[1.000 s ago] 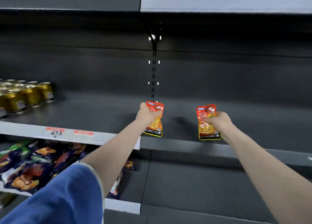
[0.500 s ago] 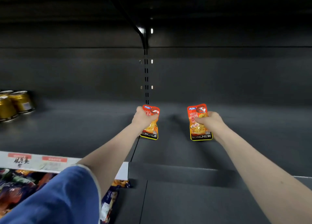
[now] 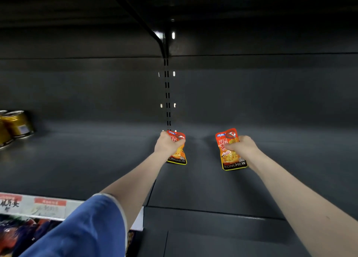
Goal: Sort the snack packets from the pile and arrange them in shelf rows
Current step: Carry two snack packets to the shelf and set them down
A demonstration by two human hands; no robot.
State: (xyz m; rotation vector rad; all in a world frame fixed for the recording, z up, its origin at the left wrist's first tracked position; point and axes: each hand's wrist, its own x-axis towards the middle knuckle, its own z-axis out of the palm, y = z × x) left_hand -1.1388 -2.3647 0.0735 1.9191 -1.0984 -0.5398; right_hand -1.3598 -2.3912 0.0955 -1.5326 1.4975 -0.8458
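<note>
Both arms reach deep into a dark grey shelf (image 3: 203,187). My left hand (image 3: 167,144) grips an orange-red KONCHEW snack packet (image 3: 178,156) by its upper half, the packet upright with its bottom edge at the shelf floor near the back wall. My right hand (image 3: 241,145) holds a second, matching snack packet (image 3: 231,156) the same way, a hand's width to the right. The two packets stand side by side, labels facing me. Whether their bottoms touch the shelf I cannot tell.
Gold cans (image 3: 16,124) stand at the shelf's far left. A slotted upright (image 3: 167,93) runs down the back wall behind the left packet. Price labels (image 3: 33,205) line the left shelf edge, with mixed snack packets (image 3: 17,235) on the shelf below.
Both hands have carried their packets further back into the shelf, toward the rear wall. The view has moved closer and lower, so the upper shelf is out of sight.
</note>
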